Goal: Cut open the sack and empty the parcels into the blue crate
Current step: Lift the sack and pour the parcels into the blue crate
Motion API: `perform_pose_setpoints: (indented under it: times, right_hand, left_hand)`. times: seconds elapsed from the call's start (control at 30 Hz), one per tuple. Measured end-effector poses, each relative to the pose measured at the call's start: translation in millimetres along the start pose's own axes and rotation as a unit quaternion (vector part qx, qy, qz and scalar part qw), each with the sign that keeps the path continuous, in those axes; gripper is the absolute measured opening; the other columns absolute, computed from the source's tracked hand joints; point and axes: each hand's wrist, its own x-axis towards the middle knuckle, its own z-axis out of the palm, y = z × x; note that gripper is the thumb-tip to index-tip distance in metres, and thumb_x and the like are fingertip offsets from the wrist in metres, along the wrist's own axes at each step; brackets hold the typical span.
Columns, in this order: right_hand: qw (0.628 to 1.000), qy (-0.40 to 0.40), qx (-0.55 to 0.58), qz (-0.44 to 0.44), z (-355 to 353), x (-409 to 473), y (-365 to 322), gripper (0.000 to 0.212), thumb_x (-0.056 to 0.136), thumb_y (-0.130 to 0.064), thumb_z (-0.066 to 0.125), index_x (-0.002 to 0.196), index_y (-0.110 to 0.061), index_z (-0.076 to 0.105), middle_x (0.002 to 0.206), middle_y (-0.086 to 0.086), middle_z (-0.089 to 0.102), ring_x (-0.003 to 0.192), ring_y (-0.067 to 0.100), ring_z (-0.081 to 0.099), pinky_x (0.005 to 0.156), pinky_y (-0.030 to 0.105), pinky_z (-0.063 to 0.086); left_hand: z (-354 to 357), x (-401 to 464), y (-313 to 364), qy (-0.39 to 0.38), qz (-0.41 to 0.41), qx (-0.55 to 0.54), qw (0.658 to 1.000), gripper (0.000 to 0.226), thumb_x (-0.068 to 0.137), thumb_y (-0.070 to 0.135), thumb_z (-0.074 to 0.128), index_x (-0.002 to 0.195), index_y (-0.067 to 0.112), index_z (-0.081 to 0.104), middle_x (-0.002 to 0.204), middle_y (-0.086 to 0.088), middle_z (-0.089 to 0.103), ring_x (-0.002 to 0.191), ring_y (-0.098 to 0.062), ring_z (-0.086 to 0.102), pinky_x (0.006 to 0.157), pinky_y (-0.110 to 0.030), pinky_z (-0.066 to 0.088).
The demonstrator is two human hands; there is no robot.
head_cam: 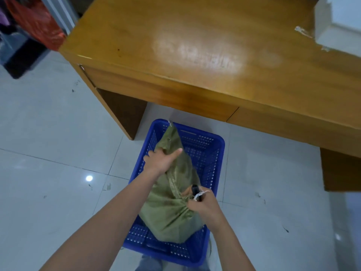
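A view from a head-worn camera, looking down at a pale tiled floor [48,133] with a blue crate [219,151] standing on it, just in front of a wooden desk.

Left of centre, the person's left hand [162,160] rests on the upper part of a green woven sack [172,208]. The palm presses the fabric and the forefinger is stretched out straight across it; the other fingers are hidden on the far side, so whether they clutch the cloth cannot be told.

The sack lies lengthwise inside the crate, one pointed corner reaching up to the far rim. It looks full, and no parcels can be seen.

Right of centre, the right hand [205,206] grasps the sack's gathered neck, which is tied with white string [201,193]. The same hand seems to hold a small dark tool [195,190], probably a cutter, right against the string, though no blade can be made out.

Judging by this, the task is at an early stage: the sack is in place over the crate, the neck looks still tied, and cutting and emptying are left.
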Motion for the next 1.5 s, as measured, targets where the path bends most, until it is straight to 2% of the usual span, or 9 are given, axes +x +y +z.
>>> perform_pose_setpoints:
  times: [0.1, 0.23, 0.5, 0.7, 0.83, 1.0, 1.1, 1.33, 1.5]
  right_hand:
    - [0.999, -0.042, -0.027, -0.008, 3, -4, -5, 0.017, 0.065, -0.002, 0.055, 0.067, -0.015, 0.066, 0.062, 0.003, 0.05, 0.057, 0.013, 0.043, 0.056, 0.025, 0.034]
    - [0.999, -0.009, -0.036, 0.011, -6, -8, 2, 0.016, 0.063, -0.007, 0.056, 0.063, -0.02, 0.066, 0.065, 0.009, 0.049, 0.062, 0.018, 0.041, 0.059, 0.032, 0.032]
    - [0.986, 0.157, -0.043, 0.022, -20, -55, 3, 0.037, 0.074, -0.004, 0.057, 0.101, -0.025, 0.068, 0.07, 0.008, 0.063, 0.061, 0.016, 0.05, 0.056, 0.027, 0.041]
    - [0.965, 0.256, -0.006, -0.056, -39, -62, -43, 0.024, 0.085, 0.0, 0.056, 0.074, -0.02, 0.062, 0.082, -0.002, 0.066, 0.07, 0.016, 0.058, 0.057, 0.008, 0.042]
    - [0.952, 0.295, 0.007, -0.077, -51, -59, -68, 0.026, 0.087, 0.0, 0.054, 0.083, -0.026, 0.055, 0.074, -0.014, 0.058, 0.071, 0.006, 0.055, 0.058, 0.006, 0.042]
    - [0.948, 0.311, 0.03, -0.062, -62, -57, -79, 0.022, 0.087, -0.002, 0.054, 0.072, -0.018, 0.051, 0.068, -0.002, 0.055, 0.07, 0.018, 0.051, 0.063, 0.028, 0.039]
    - [0.943, 0.32, 0.053, -0.073, -64, -51, -91, 0.009, 0.082, -0.012, 0.058, 0.085, -0.016, 0.051, 0.082, 0.001, 0.055, 0.08, 0.018, 0.05, 0.074, 0.031, 0.04]
    - [0.935, 0.325, 0.08, -0.117, -67, -61, -121, 0.027, 0.086, 0.0, 0.055, 0.065, -0.015, 0.049, 0.064, 0.002, 0.049, 0.063, 0.017, 0.045, 0.062, 0.032, 0.036]
    - [0.941, 0.304, 0.061, -0.133, -63, -64, -134, 0.025, 0.086, -0.003, 0.057, 0.066, -0.017, 0.051, 0.062, -0.001, 0.051, 0.058, 0.013, 0.047, 0.058, 0.027, 0.037]
  left_hand:
    - [-2, 7, 3, 0.066, 0.01, 0.174, 0.983, 0.046, 0.086, 0.044, 0.052, 0.121, 0.015, 0.054, 0.127, -0.015, 0.056, 0.121, -0.035, 0.046, 0.097, -0.048, 0.041]
    - [-7, 2, -4, 0.096, 0.053, 0.004, 0.994, 0.012, 0.081, 0.003, 0.05, 0.08, 0.004, 0.062, 0.079, -0.013, 0.06, 0.074, -0.031, 0.056, 0.064, -0.037, 0.049]
    - [-21, -68, -4, 0.09, 0.079, -0.181, 0.976, 0.029, 0.079, 0.011, 0.068, 0.062, 0.006, 0.045, 0.063, -0.012, 0.043, 0.063, -0.022, 0.044, 0.061, -0.032, 0.034]
    - [-45, -99, 25, 0.117, 0.075, -0.211, 0.967, 0.032, 0.079, 0.007, 0.069, 0.057, 0.009, 0.044, 0.061, -0.012, 0.05, 0.06, -0.024, 0.053, 0.066, -0.047, 0.054]
    - [-45, -119, 37, 0.117, 0.07, -0.192, 0.972, 0.026, 0.079, 0.005, 0.067, 0.065, 0.006, 0.046, 0.063, -0.015, 0.051, 0.054, -0.024, 0.054, 0.061, -0.043, 0.053]
    - [-46, -134, 41, 0.112, 0.071, -0.223, 0.966, 0.039, 0.08, -0.002, 0.064, 0.059, 0.011, 0.034, 0.056, -0.01, 0.04, 0.044, -0.021, 0.047, 0.055, -0.033, 0.043]
    - [-55, -144, 45, 0.096, 0.117, -0.239, 0.959, 0.025, 0.082, 0.001, 0.066, 0.067, 0.005, 0.046, 0.057, -0.011, 0.042, 0.044, -0.017, 0.045, 0.043, -0.022, 0.04]
    - [-78, -152, 62, 0.102, 0.186, -0.268, 0.94, 0.029, 0.081, 0.002, 0.067, 0.065, -0.009, 0.046, 0.058, -0.014, 0.044, 0.045, -0.017, 0.046, 0.044, -0.021, 0.041]
    - [-90, -159, 72, 0.125, 0.178, -0.272, 0.937, 0.033, 0.081, 0.002, 0.068, 0.062, 0.005, 0.041, 0.057, -0.011, 0.039, 0.048, -0.021, 0.046, 0.047, -0.025, 0.042]
